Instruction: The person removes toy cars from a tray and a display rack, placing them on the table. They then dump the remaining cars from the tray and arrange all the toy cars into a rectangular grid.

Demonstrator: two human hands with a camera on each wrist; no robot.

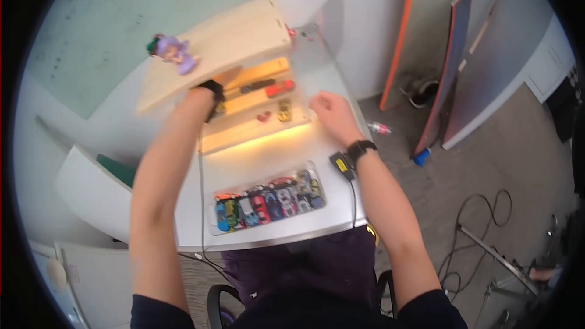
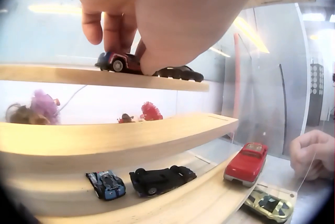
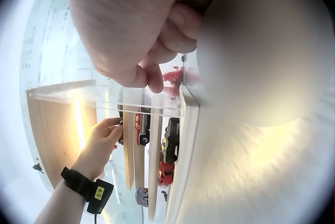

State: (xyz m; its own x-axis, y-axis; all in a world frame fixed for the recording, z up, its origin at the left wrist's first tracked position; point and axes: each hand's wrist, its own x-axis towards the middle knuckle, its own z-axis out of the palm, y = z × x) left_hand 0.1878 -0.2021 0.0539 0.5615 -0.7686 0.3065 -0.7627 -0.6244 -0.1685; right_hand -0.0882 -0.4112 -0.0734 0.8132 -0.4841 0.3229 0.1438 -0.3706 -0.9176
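In the left wrist view, my left hand [image 2: 178,9] pinches a small dark toy car with red sides [image 2: 123,62] on an upper wooden shelf board [image 2: 63,75]. A black toy car [image 2: 180,73] sits just beyond the thumb. In the head view that hand is mostly hidden under the top board [image 1: 231,42]. Lower boards hold a blue racing car [image 2: 106,184], another black car [image 2: 162,179], a red pickup [image 2: 247,164] and a gold car [image 2: 269,203]. My right hand [image 1: 335,116], fingers loosely curled and holding nothing, is by the shelf's right end.
A clear tray [image 1: 322,194] full of toy cars lies on the white table [image 1: 274,236] near its front edge. To its right is a black box with a cable [image 1: 342,166]. A purple-clad doll [image 1: 177,53] rests on the top board. Panels [image 1: 423,30] stand at the right.
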